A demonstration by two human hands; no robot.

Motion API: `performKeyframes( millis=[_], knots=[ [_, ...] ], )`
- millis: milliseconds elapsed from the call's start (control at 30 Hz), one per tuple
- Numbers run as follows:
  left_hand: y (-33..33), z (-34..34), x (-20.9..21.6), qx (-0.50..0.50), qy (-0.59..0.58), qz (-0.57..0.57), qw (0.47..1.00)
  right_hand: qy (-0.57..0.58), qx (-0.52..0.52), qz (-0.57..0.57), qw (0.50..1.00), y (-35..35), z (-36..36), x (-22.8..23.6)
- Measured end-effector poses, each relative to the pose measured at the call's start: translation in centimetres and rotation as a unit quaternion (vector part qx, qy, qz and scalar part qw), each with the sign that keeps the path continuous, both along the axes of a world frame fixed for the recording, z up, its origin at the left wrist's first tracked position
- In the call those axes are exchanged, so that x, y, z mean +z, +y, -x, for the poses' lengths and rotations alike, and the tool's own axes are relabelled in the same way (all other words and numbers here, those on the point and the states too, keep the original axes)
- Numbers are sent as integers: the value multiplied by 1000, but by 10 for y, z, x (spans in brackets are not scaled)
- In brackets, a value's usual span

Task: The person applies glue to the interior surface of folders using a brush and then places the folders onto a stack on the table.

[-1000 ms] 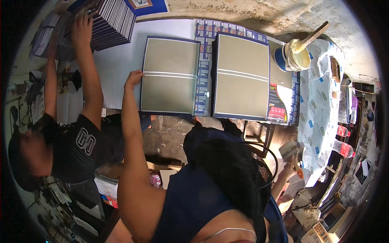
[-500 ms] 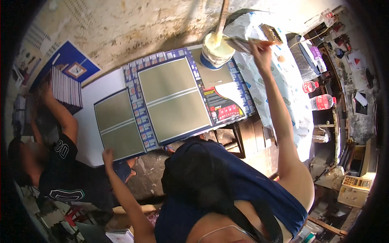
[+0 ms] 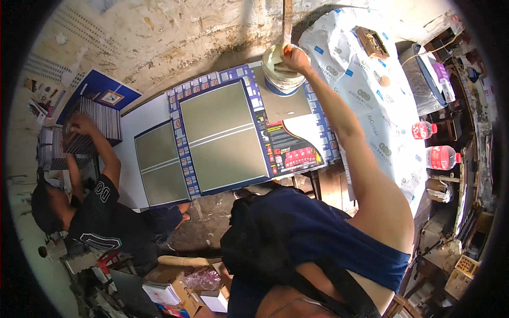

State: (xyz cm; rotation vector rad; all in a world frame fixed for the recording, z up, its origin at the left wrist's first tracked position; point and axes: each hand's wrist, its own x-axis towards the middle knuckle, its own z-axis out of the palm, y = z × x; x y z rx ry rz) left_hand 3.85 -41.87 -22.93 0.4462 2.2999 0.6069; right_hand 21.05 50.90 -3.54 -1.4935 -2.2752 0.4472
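Observation:
My right hand (image 3: 297, 61) is over the mouth of a white and blue bucket (image 3: 283, 86) of pale cream paste. Its fingers close round a flat tool with an orange handle end (image 3: 287, 49); the working end is partly hidden by hand and rim. A wooden stick (image 3: 287, 24) stands upright in the bucket. On the table lies a large cover (image 3: 222, 114), grey boards on a blue sheet with pale strips across the middle. Left of it is a smaller similar cover (image 3: 159, 159). My left hand is out of view.
A co-worker (image 3: 106, 217) at the left handles a stack of thin bound books (image 3: 101, 122). White printed plastic sheeting (image 3: 360, 100) covers the surface at right, with a small wooden box (image 3: 373, 42) on it. Red-labelled bottles (image 3: 442, 158) stand beyond. Open cartons (image 3: 185, 289) lie below.
My right hand has moved left with the flat tool, from beside the bucket to over its mouth. My left hand has left the smaller cover's near edge and gone out of view.

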Motion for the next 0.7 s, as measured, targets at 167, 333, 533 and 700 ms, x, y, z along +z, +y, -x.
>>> performKeyframes(
  millis=[167, 333, 533, 700],
  knots=[
    [22, 10, 19, 49, 16, 16, 999, 166, 72, 48, 982, 10, -12, 88],
    [39, 46, 43, 36, 47, -22, 998, 247, 91, -48, 964, 2, -35, 141],
    [38, -10, 5, 46, 54, -12, 997, -3, 88, -20, 996, 4, 12, 97],
    [38, -67, -46, -215, 268, 41, 938, -228, 291, -110, 922, 36, 24, 54]
  ],
)
